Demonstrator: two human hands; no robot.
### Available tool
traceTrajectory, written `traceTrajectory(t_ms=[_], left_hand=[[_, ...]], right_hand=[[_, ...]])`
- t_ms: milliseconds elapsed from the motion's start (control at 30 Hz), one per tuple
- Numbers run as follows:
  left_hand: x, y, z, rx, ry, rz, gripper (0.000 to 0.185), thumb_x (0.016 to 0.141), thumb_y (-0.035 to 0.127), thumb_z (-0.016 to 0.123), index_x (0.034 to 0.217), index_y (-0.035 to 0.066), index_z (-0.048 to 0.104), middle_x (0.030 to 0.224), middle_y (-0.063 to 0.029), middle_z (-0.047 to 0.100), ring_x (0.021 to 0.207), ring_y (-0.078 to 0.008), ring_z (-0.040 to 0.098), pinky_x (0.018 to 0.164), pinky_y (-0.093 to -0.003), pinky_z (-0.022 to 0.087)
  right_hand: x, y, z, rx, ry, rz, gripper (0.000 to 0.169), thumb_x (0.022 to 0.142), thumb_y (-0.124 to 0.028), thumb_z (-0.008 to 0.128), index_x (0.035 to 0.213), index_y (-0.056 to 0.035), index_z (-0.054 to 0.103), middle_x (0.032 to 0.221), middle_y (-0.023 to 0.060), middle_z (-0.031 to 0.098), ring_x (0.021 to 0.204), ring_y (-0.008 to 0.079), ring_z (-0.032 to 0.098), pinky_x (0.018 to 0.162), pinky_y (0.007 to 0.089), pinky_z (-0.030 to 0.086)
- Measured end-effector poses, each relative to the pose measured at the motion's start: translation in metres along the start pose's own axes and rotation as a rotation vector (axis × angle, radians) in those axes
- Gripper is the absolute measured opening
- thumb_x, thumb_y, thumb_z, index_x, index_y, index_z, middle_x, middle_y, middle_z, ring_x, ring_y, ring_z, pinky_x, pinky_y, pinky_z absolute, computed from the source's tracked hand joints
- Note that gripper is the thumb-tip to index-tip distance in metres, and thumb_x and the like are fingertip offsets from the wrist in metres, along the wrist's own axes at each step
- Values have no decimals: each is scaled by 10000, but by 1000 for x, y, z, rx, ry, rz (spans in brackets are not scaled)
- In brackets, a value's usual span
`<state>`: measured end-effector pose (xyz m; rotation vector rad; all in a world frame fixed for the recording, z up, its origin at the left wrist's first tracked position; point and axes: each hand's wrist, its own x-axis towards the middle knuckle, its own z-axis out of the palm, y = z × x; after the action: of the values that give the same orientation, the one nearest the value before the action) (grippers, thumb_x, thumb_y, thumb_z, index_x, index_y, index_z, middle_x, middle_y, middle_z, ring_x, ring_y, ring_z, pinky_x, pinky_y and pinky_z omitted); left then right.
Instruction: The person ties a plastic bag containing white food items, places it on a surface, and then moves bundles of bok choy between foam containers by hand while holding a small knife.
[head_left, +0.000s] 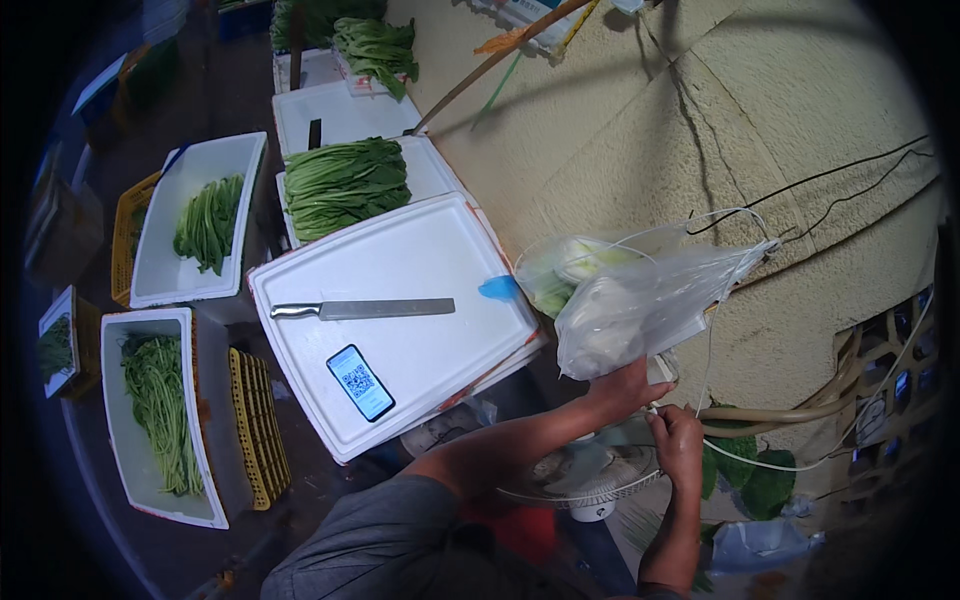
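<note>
My left hand (622, 390) reaches under a hanging clear plastic bag (607, 330). Its fingers are partly hidden by the bag, so what they hold is unclear; the thumb points right. Just below and to the right, my right hand (679, 439) has its thumb and fingertips pinched together on a thin white cord (709, 367). That cord comes down from the top of the bags and continues right along the wall. Behind the front bag, pale green vegetables (577, 262) show through plastic. An electric fan (592, 476) stands below my forearms.
Left of me, a white foam lid (397, 247) bears a knife (382, 309), a phone (360, 382) showing a printed-style code, and a blue scrap (499, 287). Leafy greens (345, 184) lie beyond. Foam boxes (187, 322) and a yellow crate (259, 427) stand farther left. A rough wall (637, 150) rises ahead.
</note>
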<state>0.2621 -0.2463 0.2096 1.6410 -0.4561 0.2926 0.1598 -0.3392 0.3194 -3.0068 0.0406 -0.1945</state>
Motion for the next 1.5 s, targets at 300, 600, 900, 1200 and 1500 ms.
traceTrajectory(t_ms=[300,600,900,1200,1500], left_hand=[[3,3,-5,-167,-179,-78,831,856,522,714,1347,-92,446,1227,-329,575,1159,-484,564,988,-491,456],[8,14,-25,-231,-217,-203,828,800,478,785,1335,-76,481,1215,-314,593,1147,-446,586,1001,-477,453],[17,7,-33,-234,-60,-48,844,726,335,871,1357,-52,466,1204,-226,618,1143,-344,601,1025,-410,446],[23,15,-38,-235,-46,19,732,750,263,849,1304,-33,473,1145,-165,623,1052,-262,619,953,-375,481],[20,18,-42,-394,-116,-77,697,744,243,844,1279,-29,490,1121,-172,625,1005,-264,625,908,-367,499]], right_hand=[[1,-6,-2,-48,-64,40,151,890,-134,671,830,3,648,745,204,625,723,459,599,1092,626,380],[-1,-2,-4,-14,-41,45,168,910,-171,656,863,-10,662,748,203,640,786,459,619,1105,629,352],[-4,5,-3,31,12,56,202,923,-225,661,854,-35,675,735,200,657,794,440,639,1134,635,321],[3,9,2,-20,66,-43,266,932,-274,654,808,-38,651,768,193,673,810,433,653,1090,626,385],[12,7,4,-54,123,-72,266,927,-291,653,818,-49,665,751,191,681,777,424,663,1058,633,414]])
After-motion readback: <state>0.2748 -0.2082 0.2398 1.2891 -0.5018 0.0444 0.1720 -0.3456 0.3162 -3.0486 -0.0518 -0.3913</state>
